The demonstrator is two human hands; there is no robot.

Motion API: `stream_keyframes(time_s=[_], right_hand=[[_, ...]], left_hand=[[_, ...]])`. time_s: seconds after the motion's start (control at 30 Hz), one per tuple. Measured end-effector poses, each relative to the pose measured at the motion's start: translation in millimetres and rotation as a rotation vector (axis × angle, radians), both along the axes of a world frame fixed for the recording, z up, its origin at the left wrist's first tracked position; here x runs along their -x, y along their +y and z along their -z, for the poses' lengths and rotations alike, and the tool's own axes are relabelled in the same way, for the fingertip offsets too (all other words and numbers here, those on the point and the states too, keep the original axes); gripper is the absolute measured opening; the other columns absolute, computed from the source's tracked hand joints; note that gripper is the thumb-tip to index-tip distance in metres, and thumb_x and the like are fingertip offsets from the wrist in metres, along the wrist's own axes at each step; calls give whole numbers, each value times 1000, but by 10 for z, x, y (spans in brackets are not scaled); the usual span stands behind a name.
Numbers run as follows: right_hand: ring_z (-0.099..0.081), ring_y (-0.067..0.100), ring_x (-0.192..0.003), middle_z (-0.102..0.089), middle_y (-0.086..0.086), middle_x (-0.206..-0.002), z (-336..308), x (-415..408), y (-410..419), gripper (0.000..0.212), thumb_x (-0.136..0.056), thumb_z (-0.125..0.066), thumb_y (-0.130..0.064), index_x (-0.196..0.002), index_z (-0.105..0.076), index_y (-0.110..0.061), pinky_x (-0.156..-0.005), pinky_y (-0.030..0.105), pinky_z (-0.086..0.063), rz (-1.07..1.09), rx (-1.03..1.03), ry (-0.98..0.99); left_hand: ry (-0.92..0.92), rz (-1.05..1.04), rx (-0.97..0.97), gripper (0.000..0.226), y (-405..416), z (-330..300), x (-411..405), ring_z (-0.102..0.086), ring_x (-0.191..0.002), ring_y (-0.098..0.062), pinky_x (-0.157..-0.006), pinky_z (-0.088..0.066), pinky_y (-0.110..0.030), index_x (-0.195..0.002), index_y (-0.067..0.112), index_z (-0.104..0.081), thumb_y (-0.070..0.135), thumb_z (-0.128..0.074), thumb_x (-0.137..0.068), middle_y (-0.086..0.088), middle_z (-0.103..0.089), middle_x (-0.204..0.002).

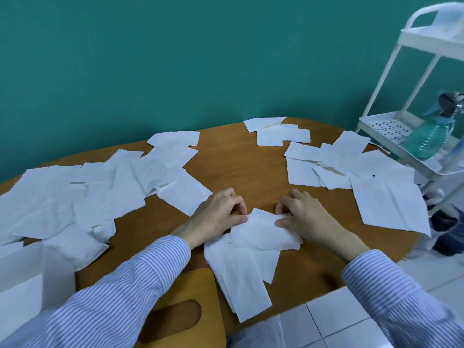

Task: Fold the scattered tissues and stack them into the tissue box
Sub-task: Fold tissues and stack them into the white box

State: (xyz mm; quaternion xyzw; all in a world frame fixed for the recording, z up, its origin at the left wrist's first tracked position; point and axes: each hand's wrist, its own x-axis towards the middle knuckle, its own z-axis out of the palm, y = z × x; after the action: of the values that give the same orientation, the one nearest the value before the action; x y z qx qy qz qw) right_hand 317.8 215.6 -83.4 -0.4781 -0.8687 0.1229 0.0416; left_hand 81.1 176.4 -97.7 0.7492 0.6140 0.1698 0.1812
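A white tissue (263, 232) lies on the wooden table (236, 162) in front of me, on top of a pile of folded tissues (241, 277). My left hand (218, 214) pinches the tissue's left edge with curled fingers. My right hand (303, 214) pinches its right edge in the same way. Several loose tissues (75, 197) cover the table's left side, and several more tissues (364, 172) lie on the right. A white tissue box (22, 280) stands open at the near left edge, partly behind my left sleeve.
A yellow box lid with an oval opening (183, 310) lies at the table's near edge. A white metal cart (414, 116) stands to the right, with a blue spray bottle (431, 131) on its shelf. A teal wall rises behind the table.
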Motion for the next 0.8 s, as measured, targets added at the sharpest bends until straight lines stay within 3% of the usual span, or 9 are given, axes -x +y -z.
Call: stream_keyframes(time_s=[0.1, 0.2, 0.33, 0.5, 0.63, 0.8], right_hand=[[-42, 14, -86, -47, -10, -92, -13, -4, -15, 12, -91, -66, -33, -92, -55, -28, -74, 30, -33, -31, 11, 72], [-53, 14, -80, -58, -11, -88, -51, -42, 2, 15, -90, -67, -27, -90, -52, -28, -67, 32, -43, -33, 95, 165], [-58, 11, -76, -61, -9, -85, -128, -92, 12, 22, -89, -69, -20, -92, -51, -31, -64, 30, -49, -6, 145, 222], [-58, 6, -83, -62, -11, -90, -202, -122, 7, 20, -90, -69, -15, -91, -59, -32, -66, 23, -50, -11, 144, 223], [-55, 2, -81, -56, -16, -92, -276, -129, -13, 21, -91, -67, -13, -102, -61, -30, -59, 13, -39, 18, 158, 249], [-54, 4, -88, -59, -8, -102, -368, -130, -19, 11, -98, -59, -18, -106, -62, -25, -65, 14, -43, 2, 183, 222]], left_hand=[[-57, 30, -15, 9, 0, -30, -14, -51, -91, -2, -76, -48, -28, -90, 30, -65, 38, -69, -92, 15, -58, -94], [-154, 44, 34, 8, 10, -75, -5, -57, -80, -8, -73, -50, -32, -91, 28, -63, 33, -67, -94, 7, -64, -83], [-217, 70, 54, 4, 19, -100, 10, -54, -69, -10, -69, -47, -32, -95, 26, -61, 27, -65, -96, 4, -58, -72], [-196, 88, 2, 9, 6, -146, -2, -59, -78, -9, -71, -49, -29, -105, 27, -68, 28, -64, -97, 7, -64, -79], [-141, 115, -36, 15, -1, -224, -23, -57, -85, 1, -72, -44, -20, -108, 24, -72, 29, -62, -98, 19, -62, -88], [-148, 85, -25, 12, -1, -298, -58, -57, -84, 3, -73, -44, -21, -99, 23, -73, 28, -63, -98, 21, -62, -88]])
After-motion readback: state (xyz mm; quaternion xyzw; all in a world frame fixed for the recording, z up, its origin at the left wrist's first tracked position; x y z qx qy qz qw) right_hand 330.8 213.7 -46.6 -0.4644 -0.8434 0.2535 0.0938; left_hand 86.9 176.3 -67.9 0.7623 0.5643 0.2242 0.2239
